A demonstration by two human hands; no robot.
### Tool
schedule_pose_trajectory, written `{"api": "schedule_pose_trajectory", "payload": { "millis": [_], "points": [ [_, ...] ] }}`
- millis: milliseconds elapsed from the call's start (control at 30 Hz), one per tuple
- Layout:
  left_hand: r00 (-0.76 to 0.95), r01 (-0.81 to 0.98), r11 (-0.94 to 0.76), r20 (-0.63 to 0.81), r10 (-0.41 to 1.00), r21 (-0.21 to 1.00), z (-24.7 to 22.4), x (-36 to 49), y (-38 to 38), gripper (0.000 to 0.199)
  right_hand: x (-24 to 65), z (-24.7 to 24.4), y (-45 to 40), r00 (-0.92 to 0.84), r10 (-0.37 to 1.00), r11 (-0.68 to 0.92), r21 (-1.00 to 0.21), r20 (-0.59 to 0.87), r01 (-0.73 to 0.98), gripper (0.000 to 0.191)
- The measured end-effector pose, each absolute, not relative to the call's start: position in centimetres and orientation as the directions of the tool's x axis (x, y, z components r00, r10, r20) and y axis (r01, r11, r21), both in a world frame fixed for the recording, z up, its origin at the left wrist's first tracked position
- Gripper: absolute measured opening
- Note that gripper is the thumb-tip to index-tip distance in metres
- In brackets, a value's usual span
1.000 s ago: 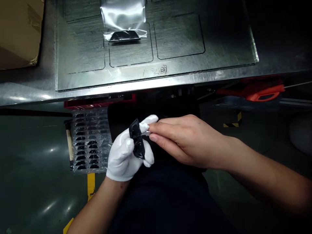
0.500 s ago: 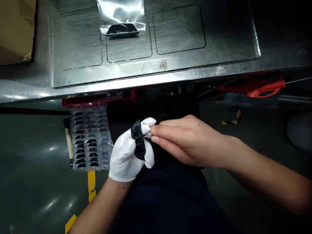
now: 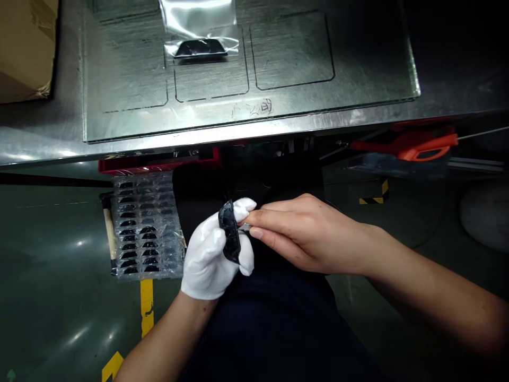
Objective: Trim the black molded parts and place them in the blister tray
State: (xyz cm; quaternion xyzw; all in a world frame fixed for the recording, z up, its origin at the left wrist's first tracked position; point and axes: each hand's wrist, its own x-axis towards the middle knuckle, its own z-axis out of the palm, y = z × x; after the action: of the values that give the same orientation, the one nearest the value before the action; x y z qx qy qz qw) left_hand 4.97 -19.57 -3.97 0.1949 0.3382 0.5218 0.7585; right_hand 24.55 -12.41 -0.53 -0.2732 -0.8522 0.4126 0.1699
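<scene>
My left hand, in a white glove, grips a small black plastic part that stands nearly upright between its fingers. Bare and ungloved, my right hand pinches a small pale object against the part's right edge; most of that object is hidden by the fingers. Another black part lies in a clear bag on the glass sheet over the metal table. Down to the left, a clear plastic tray holds several black parts in rows.
The metal table's front edge runs beyond my hands. A cardboard box stands at the far left. A red bin sits under the table edge, and an orange-handled tool hangs at the right.
Both hands remain together, with the black part slightly lower and further right in view. A little more of the pale object shows between the part and my right fingertips.
</scene>
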Motion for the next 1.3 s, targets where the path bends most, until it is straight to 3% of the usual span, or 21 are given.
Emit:
{"api": "schedule_pose_trajectory", "payload": {
  "millis": [467,633,767,967,1300],
  "points": [
    [0.233,-0.721,0.420,-0.378,0.896,0.551,-3.6,4.9,-19.4,0.033,24.5,-0.9,-13.5,-0.782,0.617,0.418,-0.880,0.095,0.223,0.029],
    [0.185,-0.716,0.357,-0.329,0.926,0.600,-3.7,4.8,-19.3,0.042,25.5,0.3,-12.5,-0.665,0.744,0.347,-0.887,0.063,0.304,0.032],
    [0.190,-0.711,0.349,-0.310,0.931,0.611,-3.7,4.8,-19.2,0.040,26.6,1.3,-11.3,-0.614,0.785,0.397,-0.824,0.076,0.405,0.036],
    [0.217,-0.650,0.359,-0.288,0.933,0.670,-3.5,4.7,-19.6,0.046,26.4,2.6,-10.1,-0.690,0.693,0.633,-0.636,0.211,0.442,0.031],
    [0.191,-0.583,0.350,-0.295,0.936,0.734,-3.3,4.8,-20.2,0.046,25.1,4.6,-9.5,-0.805,0.590,0.748,-0.415,0.058,0.518,0.030]
  ]
}}
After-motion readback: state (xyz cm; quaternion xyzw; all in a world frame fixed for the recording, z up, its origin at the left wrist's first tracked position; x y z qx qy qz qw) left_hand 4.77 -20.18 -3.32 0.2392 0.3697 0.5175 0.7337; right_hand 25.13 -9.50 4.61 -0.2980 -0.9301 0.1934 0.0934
